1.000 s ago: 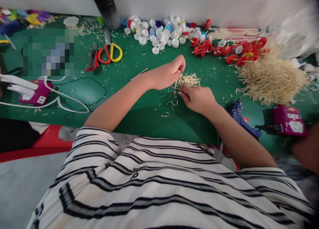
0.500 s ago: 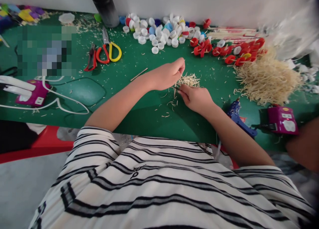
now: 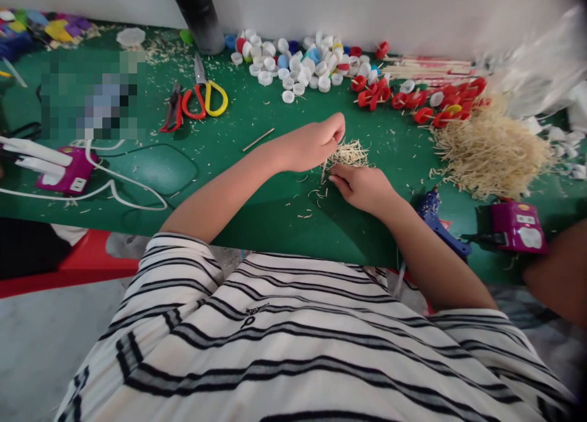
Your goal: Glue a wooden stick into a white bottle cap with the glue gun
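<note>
My left hand [image 3: 312, 145] is closed in a fist with the thumb pressed on the fingers, above a small heap of pale straw-like strands [image 3: 353, 153]. Whatever lies inside that fist is hidden. On the heap's near side, my right hand [image 3: 364, 188] pinches thumb and forefinger together. What it grips is too small to make out. A thin pale strip [image 3: 323, 172] hangs between the two hands. Loose cut bits [image 3: 304, 215] lie on the green tabletop [image 3: 275, 217] in front of them. A thin stick [image 3: 259, 139] lies beyond my left forearm.
Scissors [image 3: 205, 98] and red-handled pliers [image 3: 173, 109] lie left. Bottle caps [image 3: 298, 64] and red caps on sticks [image 3: 415, 98] line the back. A big strand pile [image 3: 493, 150], blue glue gun [image 3: 438, 223] and purple power block [image 3: 518, 225] are right. Another person's arm [image 3: 559, 272] shows there.
The view has shifted slightly. My hands stay close together over the small heap. A dark thin tip seen at my right fingertips before is now hard to see.
</note>
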Tool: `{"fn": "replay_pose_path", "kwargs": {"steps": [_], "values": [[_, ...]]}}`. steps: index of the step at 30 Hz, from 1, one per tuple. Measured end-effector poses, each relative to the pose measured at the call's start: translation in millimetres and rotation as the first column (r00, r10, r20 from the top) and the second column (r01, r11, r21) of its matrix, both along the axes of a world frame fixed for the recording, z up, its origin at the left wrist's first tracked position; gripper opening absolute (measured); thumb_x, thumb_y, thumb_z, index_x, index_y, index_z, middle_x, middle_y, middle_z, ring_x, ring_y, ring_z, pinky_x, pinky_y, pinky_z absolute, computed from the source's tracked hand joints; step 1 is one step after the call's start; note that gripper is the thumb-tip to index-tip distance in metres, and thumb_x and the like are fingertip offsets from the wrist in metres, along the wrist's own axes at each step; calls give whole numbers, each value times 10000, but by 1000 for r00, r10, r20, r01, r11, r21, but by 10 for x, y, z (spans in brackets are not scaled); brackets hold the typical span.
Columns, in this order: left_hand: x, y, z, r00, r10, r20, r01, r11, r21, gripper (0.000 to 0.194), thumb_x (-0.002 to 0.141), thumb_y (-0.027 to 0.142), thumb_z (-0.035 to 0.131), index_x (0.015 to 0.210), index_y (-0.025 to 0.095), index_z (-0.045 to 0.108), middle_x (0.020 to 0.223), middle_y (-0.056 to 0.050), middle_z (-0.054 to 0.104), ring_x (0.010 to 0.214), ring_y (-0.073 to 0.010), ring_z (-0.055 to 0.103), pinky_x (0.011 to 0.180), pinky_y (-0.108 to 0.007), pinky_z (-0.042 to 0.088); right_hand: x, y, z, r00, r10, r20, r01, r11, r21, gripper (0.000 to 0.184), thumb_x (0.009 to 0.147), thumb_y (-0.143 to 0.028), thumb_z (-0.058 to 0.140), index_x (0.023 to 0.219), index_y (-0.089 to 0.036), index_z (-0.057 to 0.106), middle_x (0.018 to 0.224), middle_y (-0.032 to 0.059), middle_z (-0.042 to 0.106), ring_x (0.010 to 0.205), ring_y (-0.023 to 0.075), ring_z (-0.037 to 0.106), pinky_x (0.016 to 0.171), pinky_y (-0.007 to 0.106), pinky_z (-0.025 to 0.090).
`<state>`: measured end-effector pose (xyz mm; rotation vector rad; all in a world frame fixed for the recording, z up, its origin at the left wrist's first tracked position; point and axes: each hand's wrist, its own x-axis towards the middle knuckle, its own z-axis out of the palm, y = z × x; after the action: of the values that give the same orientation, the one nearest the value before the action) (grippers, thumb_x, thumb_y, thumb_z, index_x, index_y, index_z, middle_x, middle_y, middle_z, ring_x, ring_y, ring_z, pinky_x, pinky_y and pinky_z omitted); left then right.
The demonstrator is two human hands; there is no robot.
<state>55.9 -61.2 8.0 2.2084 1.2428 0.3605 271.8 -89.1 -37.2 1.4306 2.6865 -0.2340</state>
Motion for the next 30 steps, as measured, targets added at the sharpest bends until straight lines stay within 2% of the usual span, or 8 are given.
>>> {"fn": "replay_pose_path", "kwargs": {"steps": [4, 10, 13, 17, 21, 27, 30], "values": [[6, -1, -4, 1000, -5, 2, 6, 1000, -10, 200, 1072, 210, 338, 1169, 224, 512, 887, -60, 614, 788, -193, 550, 757, -371, 417, 7, 7, -24, 1000, -9, -15, 9, 1000, 10, 508, 1101, -444, 320, 1252, -183, 730, 984, 140, 810, 777, 259, 657, 643, 345, 247], [38, -80, 81, 999, 33, 28, -31, 998, -50, 209, 1061, 229, 376, 1177, 231, 550, 898, -68, 594, 849, -226, 592, 778, -386, 400, 32, -21, -45, 991, 18, -133, 10, 979, 203, 514, 1112, -440, 312, 1280, -202, 735, 1145, 123, 829, 866, 262, 698, 640, 359, 246], [53, -113, 102, 999, 33, 37, -31, 998, -53, 191, 1073, 268, 376, 1158, 241, 545, 878, -68, 583, 831, -234, 586, 758, -394, 387, 30, -23, -51, 994, 29, -106, -4, 972, 234, 522, 1115, -450, 300, 1247, -205, 742, 1151, 118, 828, 842, 253, 688, 626, 363, 219], [54, -95, 66, 998, 56, 21, -55, 998, -19, 143, 1075, 250, 390, 1131, 243, 522, 854, -60, 558, 832, -237, 584, 758, -396, 386, 4, -1, -77, 997, 20, -70, -6, 981, 193, 484, 1102, -438, 331, 1233, -209, 738, 1108, 119, 829, 787, 252, 661, 626, 361, 215], [53, -63, 30, 999, 48, 26, -48, 999, -5, 128, 1083, 240, 378, 1121, 234, 500, 851, -57, 533, 843, -240, 591, 766, -395, 391, -4, 6, -74, 998, 5, -67, 3, 992, 129, 470, 1087, -441, 354, 1219, -212, 744, 955, 116, 803, 727, 249, 619, 632, 353, 232], [81, -110, 58, 999, 44, 27, -44, 999, 0, 96, 1073, 219, 386, 1094, 230, 479, 850, -50, 512, 828, -223, 581, 766, -384, 400, 45, 13, -43, 985, 24, -169, -24, 1000, 1, 381, 1061, -410, 398, 1085, -232, 734, 839, 83, 735, 693, 230, 567, 639, 337, 277], [81, -93, 15, 998, 44, 48, -43, 999, -15, 96, 1068, 202, 381, 1081, 238, 469, 885, -56, 535, 877, -225, 597, 795, -382, 429, 63, 44, -45, 971, 47, -235, -61, 997, -56, 349, 1054, -401, 415, 1023, -229, 717, 810, 71, 712, 690, 223, 556, 656, 333, 316]]}}
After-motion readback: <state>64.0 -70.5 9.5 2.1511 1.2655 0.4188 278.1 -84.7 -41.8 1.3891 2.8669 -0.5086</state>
